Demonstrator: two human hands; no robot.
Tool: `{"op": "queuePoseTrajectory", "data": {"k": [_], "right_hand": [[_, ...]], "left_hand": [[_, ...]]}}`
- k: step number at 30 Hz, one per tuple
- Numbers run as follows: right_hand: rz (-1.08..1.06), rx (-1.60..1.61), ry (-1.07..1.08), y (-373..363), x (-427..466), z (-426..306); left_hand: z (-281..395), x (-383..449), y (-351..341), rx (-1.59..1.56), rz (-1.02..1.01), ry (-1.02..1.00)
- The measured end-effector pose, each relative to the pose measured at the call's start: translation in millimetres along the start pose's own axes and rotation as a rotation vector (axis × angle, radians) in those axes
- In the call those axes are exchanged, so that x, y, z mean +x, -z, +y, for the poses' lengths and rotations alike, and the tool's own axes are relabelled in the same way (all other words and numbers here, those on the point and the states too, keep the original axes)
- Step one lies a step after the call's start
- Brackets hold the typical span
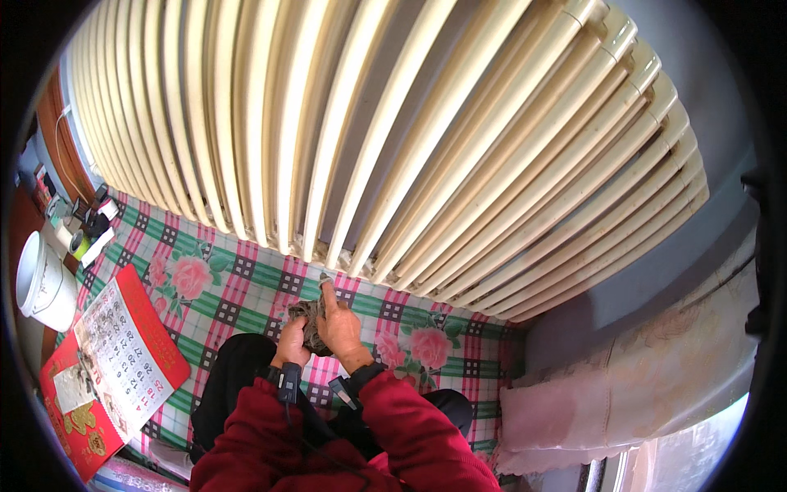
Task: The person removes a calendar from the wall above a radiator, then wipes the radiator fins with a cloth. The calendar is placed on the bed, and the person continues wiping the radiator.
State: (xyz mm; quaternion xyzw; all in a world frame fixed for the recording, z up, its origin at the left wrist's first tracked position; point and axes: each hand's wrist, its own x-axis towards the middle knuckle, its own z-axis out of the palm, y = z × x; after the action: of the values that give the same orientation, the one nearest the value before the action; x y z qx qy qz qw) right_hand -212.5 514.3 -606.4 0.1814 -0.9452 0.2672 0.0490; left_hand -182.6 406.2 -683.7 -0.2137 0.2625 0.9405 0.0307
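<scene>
My left hand (292,344) grips a crumpled grey rag (307,325), its thumb lying over the bundle. Against the rag's right side is my right hand (341,329), with the index finger stretched out toward the radiator. Something grey covers that fingertip; whether it is part of the rag or dirt cannot be made out. Just beyond the fingertip is the lower edge of a cream column radiator (332,246), with grey dirt along its bottom between the tubes. The other right fingers are mostly hidden.
A checked floral cloth (246,295) spreads under me. At left lie a red-backed calendar (117,369), a white bucket (46,289), a green tape roll (79,244) and small items. A pale curtain (565,412) hangs at right beside a window (682,455). Black devices (289,382) are strapped at my wrists.
</scene>
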Motion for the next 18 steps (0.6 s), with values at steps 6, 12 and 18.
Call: {"op": "queuePoseTrajectory", "data": {"k": [6,12,18], "right_hand": [[-0.131,-0.088,-0.021,-3,42,-14],[-0.072,0.152,-0.229,-23,79,-32],[-0.101,0.160,-0.253,-11,78,-28]], "left_hand": [[10,6,2,-0.082,0.024,-0.082],[34,16,3,-0.121,-0.023,-0.264],[29,15,3,-0.136,-0.023,-0.202]]}}
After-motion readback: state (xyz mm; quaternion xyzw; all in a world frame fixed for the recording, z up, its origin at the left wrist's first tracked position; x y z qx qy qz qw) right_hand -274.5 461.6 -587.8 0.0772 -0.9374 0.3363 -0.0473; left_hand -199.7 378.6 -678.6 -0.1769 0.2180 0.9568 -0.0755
